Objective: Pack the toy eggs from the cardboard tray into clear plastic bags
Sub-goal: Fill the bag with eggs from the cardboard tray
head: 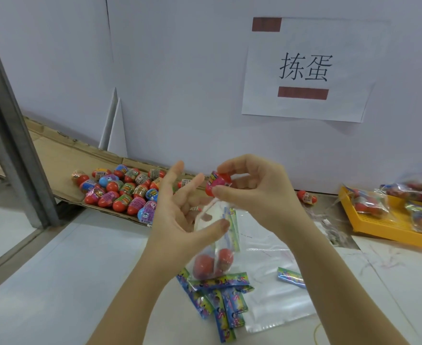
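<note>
My right hand (252, 185) pinches a red and pink toy egg (216, 183) just above the mouth of a clear plastic bag (217, 242). My left hand (180, 207) holds that bag's mouth apart, thumb pressed on one side, fingers spread behind it. Two red eggs (211, 265) lie at the bag's bottom, along with a printed card strip. Several more eggs (125, 190) sit in the flat cardboard tray (63, 155) at the left, against the white wall.
A yellow plastic tray (379, 220) with filled bags (419, 192) stands at the right. One loose egg (307, 197) lies by the wall. Printed card strips (220, 297) and flat clear bags (274, 295) lie on the white table. A metal post (13, 135) rises at the left.
</note>
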Demonstrator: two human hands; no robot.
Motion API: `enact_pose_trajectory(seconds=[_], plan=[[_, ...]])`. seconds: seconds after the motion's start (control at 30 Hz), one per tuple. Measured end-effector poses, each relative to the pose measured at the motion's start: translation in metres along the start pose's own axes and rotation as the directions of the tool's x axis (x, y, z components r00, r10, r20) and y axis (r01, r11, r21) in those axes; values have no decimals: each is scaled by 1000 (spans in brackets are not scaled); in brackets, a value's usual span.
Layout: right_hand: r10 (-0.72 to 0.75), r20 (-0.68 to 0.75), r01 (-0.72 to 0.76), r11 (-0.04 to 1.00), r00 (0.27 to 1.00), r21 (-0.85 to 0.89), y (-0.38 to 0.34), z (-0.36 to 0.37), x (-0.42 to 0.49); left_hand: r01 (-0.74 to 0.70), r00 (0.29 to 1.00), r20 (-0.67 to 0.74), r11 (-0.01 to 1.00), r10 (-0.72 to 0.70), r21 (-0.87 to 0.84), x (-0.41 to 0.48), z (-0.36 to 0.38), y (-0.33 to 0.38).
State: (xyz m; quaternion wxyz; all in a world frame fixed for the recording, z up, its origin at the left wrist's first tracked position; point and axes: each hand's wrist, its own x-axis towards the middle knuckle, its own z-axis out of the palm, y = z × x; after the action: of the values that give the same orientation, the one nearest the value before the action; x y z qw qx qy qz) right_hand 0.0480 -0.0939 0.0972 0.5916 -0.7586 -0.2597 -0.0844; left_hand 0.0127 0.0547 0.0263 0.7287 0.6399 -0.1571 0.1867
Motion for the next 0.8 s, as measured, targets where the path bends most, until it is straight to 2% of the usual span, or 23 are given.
enact_pose_trajectory(seconds=[0.1, 0.2, 0.4, 0.5, 0.63, 0.8], plan=[[38, -9, -38, 999, 999, -15, 5, -4, 1, 179, 980, 74, 978, -187, 106, 0, -8, -1], [60, 25, -59, 997, 998, -53, 7, -7, 1, 313, 945, 77, 948, -317, 65, 1, -14, -4], [65, -20, -64, 998, 998, 17, 11, -34, 7, 194, 981, 25, 981, -195, 18, 3, -9, -5], [92, 68, -94, 995, 993, 26, 17, -31, 7, 149, 989, 15, 989, -149, -17, 3, -5, -1], [164, 178, -143, 982, 970, -124, 31, -15, 8, 119, 993, 0, 990, -120, -70, 3, -3, 2], [307, 365, -317, 948, 879, -33, 40, -14, 4, 76, 996, -46, 995, -80, -71, 6, -5, 1]])
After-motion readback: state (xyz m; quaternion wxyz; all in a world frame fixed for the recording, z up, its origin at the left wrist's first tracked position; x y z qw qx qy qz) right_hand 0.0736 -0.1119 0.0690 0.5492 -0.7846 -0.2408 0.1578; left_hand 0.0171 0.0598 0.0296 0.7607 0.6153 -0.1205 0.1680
